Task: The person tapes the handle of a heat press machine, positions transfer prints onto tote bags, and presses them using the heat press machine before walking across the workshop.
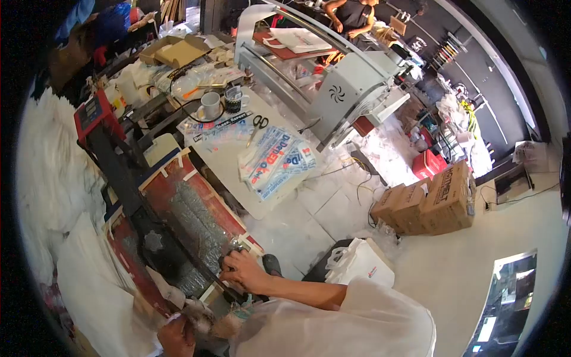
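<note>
**Right hand (245, 272) at the press (124, 184), left hand (177, 337) by white cloth (95, 291)**

The press fills the stretch from 7 to 10 o'clock of the view, with its red control box (90, 119) near 10. Its red bed (157, 195), edged with pale tape, carries a shiny grey pad (193, 221) at 8 o'clock; a dark bar (202, 268) slants across the near side.

At 7 o'clock the right hand reaches in from a white sleeve (375, 306). Its fingers are bent and slightly parted at the bar's near end; I cannot tell whether they close around it. Farther out at 7 o'clock, the left hand lies low, fingers folded, with whitish material against it; whether they pinch any is unclear.

The step in hand looks like working the press by its near end while the left hand minds the loose material. As I judge it, the next move calls for a sure hold by the right hand and cloth kept clear of the bar.

Towards 11 o'clock, a pale surface (223, 159) bears scissors (259, 122), printed sheets (279, 159) and two mugs (210, 106).
</note>
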